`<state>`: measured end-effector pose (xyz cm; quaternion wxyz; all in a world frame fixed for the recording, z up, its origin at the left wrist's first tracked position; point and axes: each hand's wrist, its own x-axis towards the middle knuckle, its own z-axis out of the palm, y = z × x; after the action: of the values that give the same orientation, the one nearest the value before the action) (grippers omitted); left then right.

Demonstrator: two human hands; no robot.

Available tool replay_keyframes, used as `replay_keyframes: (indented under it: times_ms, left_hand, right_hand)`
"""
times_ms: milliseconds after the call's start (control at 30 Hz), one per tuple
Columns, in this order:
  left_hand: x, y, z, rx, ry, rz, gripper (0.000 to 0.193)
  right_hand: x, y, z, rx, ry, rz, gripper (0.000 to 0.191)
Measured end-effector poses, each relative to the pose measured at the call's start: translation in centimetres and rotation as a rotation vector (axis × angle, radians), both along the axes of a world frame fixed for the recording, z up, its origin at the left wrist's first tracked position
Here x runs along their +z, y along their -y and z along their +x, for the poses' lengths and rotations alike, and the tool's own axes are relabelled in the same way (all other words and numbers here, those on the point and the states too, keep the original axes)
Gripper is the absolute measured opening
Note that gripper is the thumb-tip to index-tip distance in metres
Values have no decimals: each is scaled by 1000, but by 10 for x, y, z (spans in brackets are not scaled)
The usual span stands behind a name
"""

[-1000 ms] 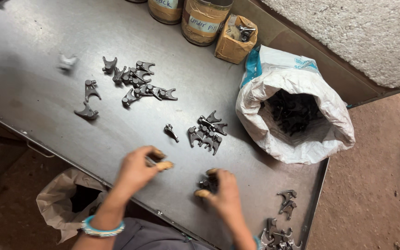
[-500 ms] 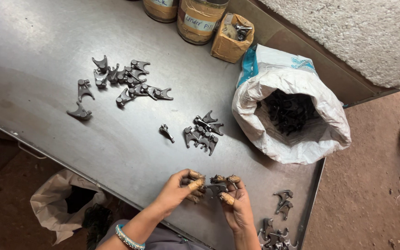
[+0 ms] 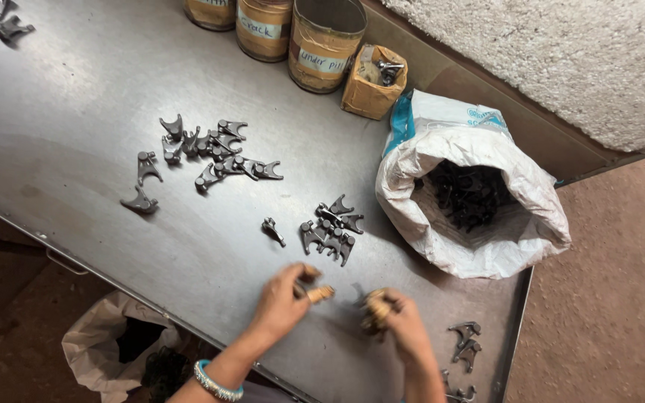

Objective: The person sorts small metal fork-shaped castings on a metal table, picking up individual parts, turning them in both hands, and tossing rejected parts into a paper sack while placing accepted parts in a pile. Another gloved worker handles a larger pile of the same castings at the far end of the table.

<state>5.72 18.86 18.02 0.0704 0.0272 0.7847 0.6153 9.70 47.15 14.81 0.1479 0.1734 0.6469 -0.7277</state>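
Half a second ago the two hands were pressed together at the near edge of the steel bench [image 3: 76, 112], both closed over one dark forked metal part. Now they have drawn apart. The left hand [image 3: 281, 302] sits a little in from the near edge, its fingers [image 3: 320, 293] curled and pinched at the tips; motion blur hides what, if anything, is between them. The right hand [image 3: 401, 325] lies just beside it toward the bench's right end, fingers clenched around something dark and blurred, probably the forked part, though the frame is too smeared to be sure. A second ago the hands were also apart, so the coming together and parting reads, in my judgement, as a quick check of one piece followed by a separation of the hands.

Just beyond the hands, toward the middle of the bench, lies a small cluster of grey forked metal parts [image 3: 331, 227] with a single stray forked piece [image 3: 272, 230] beside it; both look unmoved. A larger spread of the same forked parts [image 3: 207, 149] lies further toward the far left. Near the right edge stands an open white woven sack [image 3: 479, 239] filled with dark parts, and at the near right corner a few more forked pieces [image 3: 466, 339] rest. Three taped cylindrical tins [image 3: 322, 45] and a small brown cardboard box [image 3: 371, 86] line the far edge.
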Motion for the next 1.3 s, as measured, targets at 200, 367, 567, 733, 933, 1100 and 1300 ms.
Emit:
replay_keyframes:
  times_ms: [200,367,567,733,933,1100,1300]
  left_hand:
    - [54,29,-54,194,-272,-779,67]
    - [77,19,-88,35,-33,-775,89]
    - [53,-4,-121,-253,-133,-601,122]
    - [27,-20,-141,-385,-153,-690,100]
    - [35,-21,-112,-472,-38,-609,98]
    - [42,-14,-64,-481,-75,-485,92]
    - [44,4,-23,-297,-61,-424,83]
  right_hand:
    - [60,21,-69,-495,-329,-416,46]
    - [72,82,-83,177,-784,850,57]
    - [57,81,-64,196,-594,1003,50]
    - [33,59,-24,137,-456,967,42]
    - [18,36,17,-171,-210,-278,40]
    - [24,32,31,-268,-38,-444,49]
    - [31,27,35,-66,101,-362,32]
